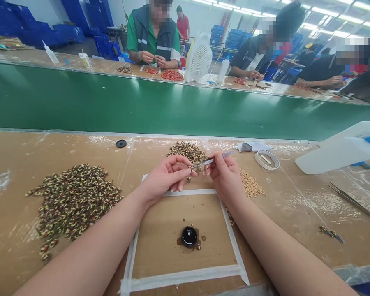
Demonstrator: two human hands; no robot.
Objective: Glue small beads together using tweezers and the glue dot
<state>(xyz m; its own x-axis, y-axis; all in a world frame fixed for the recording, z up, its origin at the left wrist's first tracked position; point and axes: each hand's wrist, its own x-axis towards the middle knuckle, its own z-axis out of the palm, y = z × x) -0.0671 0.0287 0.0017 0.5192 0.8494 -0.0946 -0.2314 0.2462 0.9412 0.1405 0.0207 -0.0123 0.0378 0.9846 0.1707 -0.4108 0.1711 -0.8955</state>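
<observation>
My right hand (223, 174) is closed round a pair of metal tweezers (211, 160), whose tips point left. Those tips meet the pinched thumb and forefinger of my left hand (169, 174), which hold a tiny part too small to make out clearly. Just behind the fingers lies a pile of small dark-and-cream pieces (185, 152). Beside my right wrist is a heap of pale beige beads (250, 183), partly covered by the hand. A small round dish of dark liquid (189, 237) sits below my hands on a board edged with white tape (216, 271), brown spots around it.
A large pile of dark, yellow and red pieces (77, 201) lies left. A black cap (121, 143), a tape roll (267, 160), a white plastic bottle (336, 150) and other tweezers (353, 200) lie about. Beyond the green strip (111, 102), several people work near a fan (199, 57).
</observation>
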